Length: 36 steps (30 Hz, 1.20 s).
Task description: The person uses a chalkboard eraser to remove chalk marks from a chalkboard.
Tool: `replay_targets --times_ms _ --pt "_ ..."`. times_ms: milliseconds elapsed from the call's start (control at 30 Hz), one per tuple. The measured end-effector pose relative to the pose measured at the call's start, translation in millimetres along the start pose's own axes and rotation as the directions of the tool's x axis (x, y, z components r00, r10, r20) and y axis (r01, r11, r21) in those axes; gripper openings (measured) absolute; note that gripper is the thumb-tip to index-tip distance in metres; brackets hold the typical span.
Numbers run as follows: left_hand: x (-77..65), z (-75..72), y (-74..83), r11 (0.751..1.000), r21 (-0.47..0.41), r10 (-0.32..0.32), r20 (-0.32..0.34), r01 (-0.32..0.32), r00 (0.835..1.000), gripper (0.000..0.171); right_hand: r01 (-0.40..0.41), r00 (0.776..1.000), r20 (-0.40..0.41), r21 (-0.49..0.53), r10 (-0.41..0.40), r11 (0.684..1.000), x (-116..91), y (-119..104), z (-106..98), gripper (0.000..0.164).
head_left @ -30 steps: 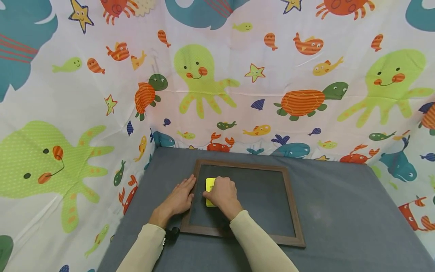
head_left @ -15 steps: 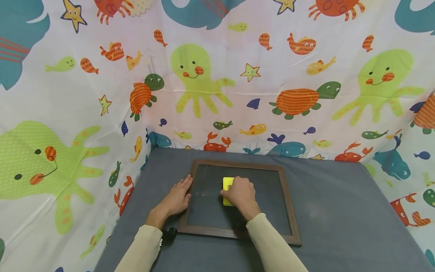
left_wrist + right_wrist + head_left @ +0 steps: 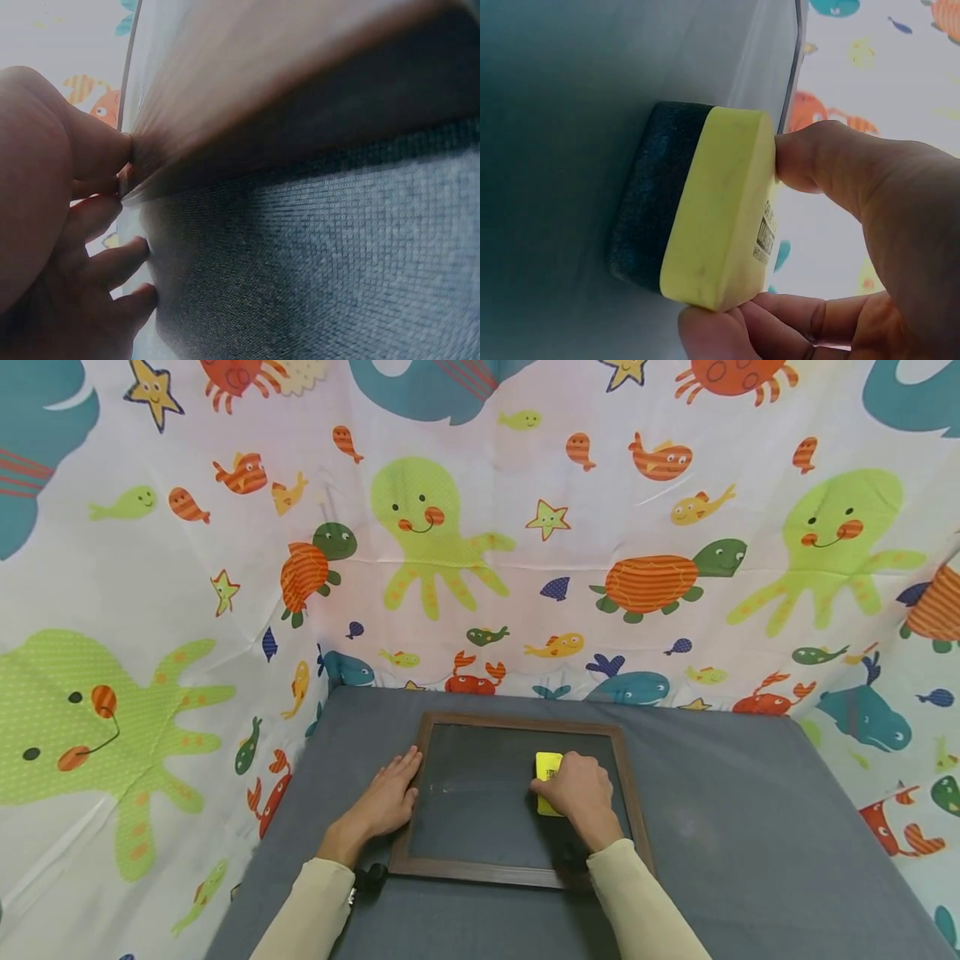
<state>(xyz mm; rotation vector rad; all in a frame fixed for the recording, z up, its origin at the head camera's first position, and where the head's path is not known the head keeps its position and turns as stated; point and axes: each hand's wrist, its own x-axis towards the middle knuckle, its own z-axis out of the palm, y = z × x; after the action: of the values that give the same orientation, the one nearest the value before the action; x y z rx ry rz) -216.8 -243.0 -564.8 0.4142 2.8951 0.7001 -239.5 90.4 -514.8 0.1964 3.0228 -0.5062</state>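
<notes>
A chalkboard with a brown wooden frame lies flat on the grey cloth. On its right half, my right hand grips a yellow board eraser. The right wrist view shows the eraser's dark felt side against the board, with thumb and fingers pinching the yellow body. My left hand rests at the left side of the frame, fingers extended and touching its edge. In the left wrist view the fingertips meet the frame and cloth. Faint pale marks show on the board's left part.
Grey cloth covers the table around the board. A white curtain printed with sea animals rises behind and on both sides. A small black object sits by the left wrist, near the frame's lower left corner.
My right hand has slid the eraser from the board's left side across to its right half. The left hand stays at the frame's left edge; the head view has shifted slightly.
</notes>
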Motion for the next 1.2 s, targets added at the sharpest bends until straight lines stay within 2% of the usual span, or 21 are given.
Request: replay_targets --times_ms 267,633,867,1200 --pt "-1.3 -1.6 0.9 1.000 -0.008 0.011 -0.014 -0.011 1.000 0.065 -0.055 0.998 0.007 -0.001 0.055 0.998 0 37 -15 0.068" --pt "-1.6 -0.8 -1.2 1.000 0.001 0.003 -0.006 -0.003 1.000 0.065 -0.102 0.994 0.050 0.012 0.101 0.995 -2 55 -24 0.072" --pt "-1.6 -1.3 -0.5 0.999 -0.028 0.016 -0.024 -0.016 1.000 0.064 -0.079 0.996 0.047 -0.020 0.080 0.997 0 48 -26 0.068" --pt "-3.4 -1.2 2.2 0.999 -0.042 0.017 -0.026 -0.018 1.000 0.062 0.011 1.000 0.022 -0.027 -0.011 1.000 1 18 -11 0.065"
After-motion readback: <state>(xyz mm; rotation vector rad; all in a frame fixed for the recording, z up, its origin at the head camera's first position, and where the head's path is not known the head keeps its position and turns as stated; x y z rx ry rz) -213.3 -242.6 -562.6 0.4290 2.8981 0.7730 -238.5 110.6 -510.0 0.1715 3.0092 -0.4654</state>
